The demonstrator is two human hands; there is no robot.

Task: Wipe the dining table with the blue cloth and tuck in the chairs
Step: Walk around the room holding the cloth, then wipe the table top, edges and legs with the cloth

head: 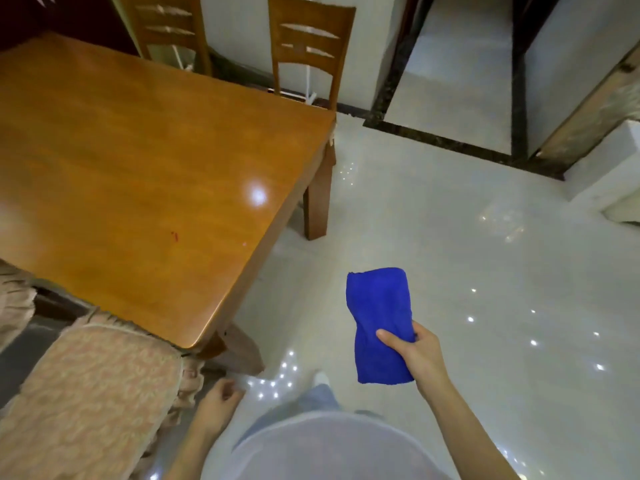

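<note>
**Blue cloth held in the air, off the table's near corner**

The blue cloth [379,323] is folded into a thick, vivid oblong with a soft nap. The right hand [414,355] grasps it around the lower half, thumb across the front, and the upper end stands free. It hangs over the floor [450,254], to the right of the dining table [138,168] and clear of it.

The tabletop is glossy orange-brown wood with rounded edges, a bright spot of glare and a small red mark [174,236] towards its right edge. Pale, shiny tile lies open along that whole edge, past the table leg [317,209].

The left hand [216,403] hangs low with its fingers loosely curled, holding nothing, just beside the frilled edge of a cushioned chair [86,393] that sits at the table's near side.

Two wooden chairs stand at the far side, one [311,46] by the far right corner, the other [166,26] further left. The tabletop hides their seats and the frame cuts off their tops. A second cushion [14,299] at the left edge is mostly out of view.
</note>
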